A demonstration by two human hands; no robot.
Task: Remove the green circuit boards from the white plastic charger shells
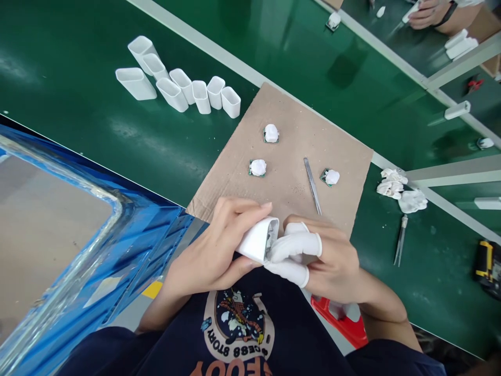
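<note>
our left hand [219, 245] grips white casing [252, 243] by cardboard [291, 122] near edge | long axis, open mouth [273, 235] toward right hand [332, 261] | its fingertips [279, 250] bunched there, we can't tell if gripping

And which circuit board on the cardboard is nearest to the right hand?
The board right of the tweezers; the other two boards lie left of them.

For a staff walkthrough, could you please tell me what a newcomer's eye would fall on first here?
Likely the white shell held by the left hand, just below centre, with the right hand at its open end. Then the cluster of similar shells on the green table, upper left.
</note>
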